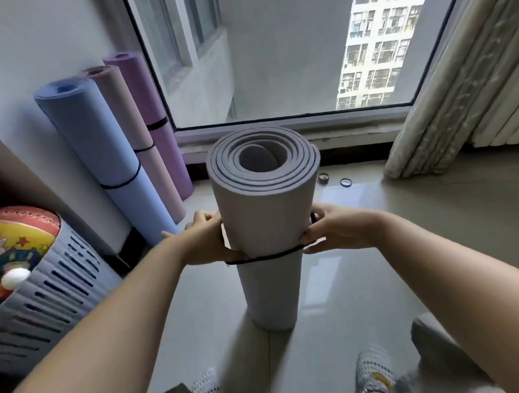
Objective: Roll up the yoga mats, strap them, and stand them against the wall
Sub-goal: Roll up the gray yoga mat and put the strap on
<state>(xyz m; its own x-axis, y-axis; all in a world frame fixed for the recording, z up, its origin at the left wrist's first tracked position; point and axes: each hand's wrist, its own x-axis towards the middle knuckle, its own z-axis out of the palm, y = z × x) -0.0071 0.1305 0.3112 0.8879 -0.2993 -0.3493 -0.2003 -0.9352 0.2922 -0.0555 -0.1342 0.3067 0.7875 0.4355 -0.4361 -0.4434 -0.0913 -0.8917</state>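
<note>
A rolled grey yoga mat [265, 222] stands upright on the tiled floor in the middle of the view. A black elastic strap [269, 257] loops around it near mid-height. My left hand [207, 242] pinches the strap at the mat's left side. At the mat's right side my right hand [330, 230] pinches the strap too. Against the white wall on the left lean three rolled mats, each with a black strap: a blue mat [104, 160], a pink mat [135, 136] and a purple mat [155, 117].
A slatted grey basket [53, 294] with colourful toys stands at the left. A big window [277, 63] fills the far wall, with a curtain [454, 86] at the right. Two small round items [334, 179] lie on the floor by the sill. My slippered feet [373, 371] show at the bottom.
</note>
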